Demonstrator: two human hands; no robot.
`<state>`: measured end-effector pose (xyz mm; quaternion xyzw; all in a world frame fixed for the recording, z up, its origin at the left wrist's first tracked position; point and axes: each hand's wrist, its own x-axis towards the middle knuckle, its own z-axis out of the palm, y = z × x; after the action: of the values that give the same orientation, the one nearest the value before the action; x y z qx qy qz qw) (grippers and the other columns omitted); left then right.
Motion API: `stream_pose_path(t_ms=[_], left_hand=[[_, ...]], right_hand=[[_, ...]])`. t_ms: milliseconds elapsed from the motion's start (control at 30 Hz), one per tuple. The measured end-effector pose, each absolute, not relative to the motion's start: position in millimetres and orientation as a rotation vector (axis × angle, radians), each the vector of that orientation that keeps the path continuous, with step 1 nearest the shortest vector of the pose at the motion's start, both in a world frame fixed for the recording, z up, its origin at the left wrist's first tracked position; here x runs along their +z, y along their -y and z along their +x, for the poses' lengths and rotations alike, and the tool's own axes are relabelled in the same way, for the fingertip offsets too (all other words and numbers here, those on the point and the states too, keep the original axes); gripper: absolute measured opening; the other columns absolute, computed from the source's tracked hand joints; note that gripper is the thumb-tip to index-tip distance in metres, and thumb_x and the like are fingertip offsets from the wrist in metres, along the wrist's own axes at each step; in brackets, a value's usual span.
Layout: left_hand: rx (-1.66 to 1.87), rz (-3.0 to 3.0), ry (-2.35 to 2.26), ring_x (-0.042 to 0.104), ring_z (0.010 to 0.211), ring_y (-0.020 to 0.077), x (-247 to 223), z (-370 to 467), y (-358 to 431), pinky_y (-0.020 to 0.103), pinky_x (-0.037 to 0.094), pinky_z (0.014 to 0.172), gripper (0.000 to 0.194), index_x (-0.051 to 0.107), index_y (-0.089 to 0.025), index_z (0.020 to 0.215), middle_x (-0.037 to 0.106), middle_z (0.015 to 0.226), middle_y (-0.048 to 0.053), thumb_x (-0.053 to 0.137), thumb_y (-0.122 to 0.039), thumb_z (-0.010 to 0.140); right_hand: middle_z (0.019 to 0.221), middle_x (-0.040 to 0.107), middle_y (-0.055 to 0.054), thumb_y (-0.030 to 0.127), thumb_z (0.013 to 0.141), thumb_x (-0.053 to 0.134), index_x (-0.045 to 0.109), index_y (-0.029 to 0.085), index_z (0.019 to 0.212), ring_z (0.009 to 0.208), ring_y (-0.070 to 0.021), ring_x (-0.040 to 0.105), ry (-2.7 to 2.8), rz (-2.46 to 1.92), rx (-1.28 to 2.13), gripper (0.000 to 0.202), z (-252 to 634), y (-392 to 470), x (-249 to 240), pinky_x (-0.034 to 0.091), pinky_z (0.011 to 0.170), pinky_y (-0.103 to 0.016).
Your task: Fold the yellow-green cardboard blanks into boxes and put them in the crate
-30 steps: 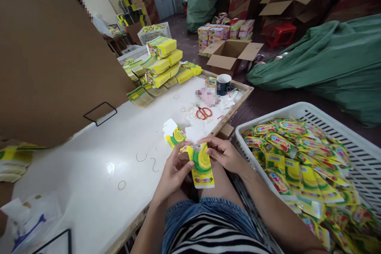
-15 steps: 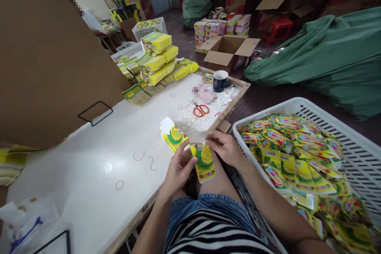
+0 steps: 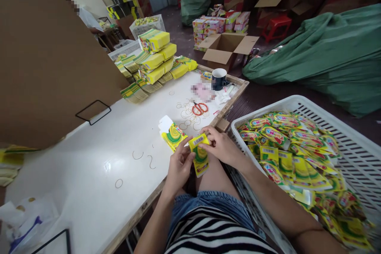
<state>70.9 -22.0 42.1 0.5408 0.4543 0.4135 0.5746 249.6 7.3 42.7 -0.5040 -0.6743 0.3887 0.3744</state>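
Over my lap, both hands hold a small yellow and green printed carton (image 3: 200, 159), its barcode end facing up. My left hand (image 3: 181, 164) grips its left side between thumb and fingers. At the upper right, the thumb and fingers of my right hand (image 3: 218, 143) press on the barcode flap. A second carton (image 3: 172, 135) of the same print lies on the white table (image 3: 89, 198) just beyond my left hand, its white end flaps open. Whether anything is inside the held carton is hidden.
Right of me stands a white plastic basket (image 3: 297, 101) full of yellow packets. Orange-handled scissors (image 3: 199, 108), loose rubber bands (image 3: 186, 117) and a dark mug (image 3: 218, 80) lie along the table's far edge. Stacked yellow cartons (image 3: 154, 63) stand farther back, beside a big brown cardboard sheet (image 3: 59, 55).
The top flap of the held carton has folded over, so the barcode now shows. My right hand's fingers have moved onto that flap. The view has shifted slightly.
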Motion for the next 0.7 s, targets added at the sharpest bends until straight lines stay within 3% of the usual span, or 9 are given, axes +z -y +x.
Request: stream_pose_path(t_ms=[267,367,467,567,700], left_hand=[[0.996,1.273,-1.128,0.067,0.085,0.0167,38,74,22,0.026,0.053,0.076,0.05,0.05,-0.02,0.134,0.069,0.098,0.006,0.061,-0.029,0.086],[1.023,1.241,-1.117,0.068,0.087,0.0177,43,73,20,0.027,0.054,0.076,0.048,0.053,-0.02,0.131,0.07,0.102,0.007,0.063,-0.03,0.085],[1.009,1.166,-1.035,0.069,0.089,0.0209,49,72,18,0.031,0.055,0.077,0.05,0.054,-0.019,0.127,0.071,0.106,0.01,0.068,-0.033,0.082],[0.998,1.152,-0.995,0.07,0.088,0.0221,48,78,19,0.032,0.056,0.077,0.047,0.056,-0.019,0.123,0.073,0.104,0.01,0.07,-0.033,0.081],[1.013,1.283,-0.937,0.068,0.105,0.0252,41,92,24,0.038,0.055,0.091,0.039,0.054,-0.019,0.124,0.07,0.114,0.013,0.062,-0.031,0.087]], right_hand=[[0.054,0.042,0.01,0.013,0.075,0.059,0.052,0.022,0.11,0.049,-0.0132,0.047,1.803,-1.392,0.947,0.037,241,-6,35,0.033,0.054,-0.023],[0.054,0.045,0.01,0.018,0.081,0.059,0.053,0.022,0.114,0.049,-0.0131,0.048,1.779,-1.289,0.981,0.034,247,-5,37,0.034,0.053,-0.023],[0.069,0.061,0.001,0.027,0.09,0.053,0.062,0.021,0.108,0.064,-0.0157,0.059,1.723,-1.124,0.975,0.021,255,-4,37,0.043,0.062,-0.025],[0.095,0.068,-0.006,0.033,0.091,0.056,0.067,0.02,0.099,0.083,-0.0193,0.064,1.581,-1.079,0.989,0.019,256,-1,29,0.049,0.071,-0.029],[0.092,0.069,-0.006,0.036,0.088,0.061,0.065,0.02,0.094,0.083,-0.0195,0.065,1.424,-1.03,1.081,0.018,266,7,24,0.052,0.071,-0.03]])
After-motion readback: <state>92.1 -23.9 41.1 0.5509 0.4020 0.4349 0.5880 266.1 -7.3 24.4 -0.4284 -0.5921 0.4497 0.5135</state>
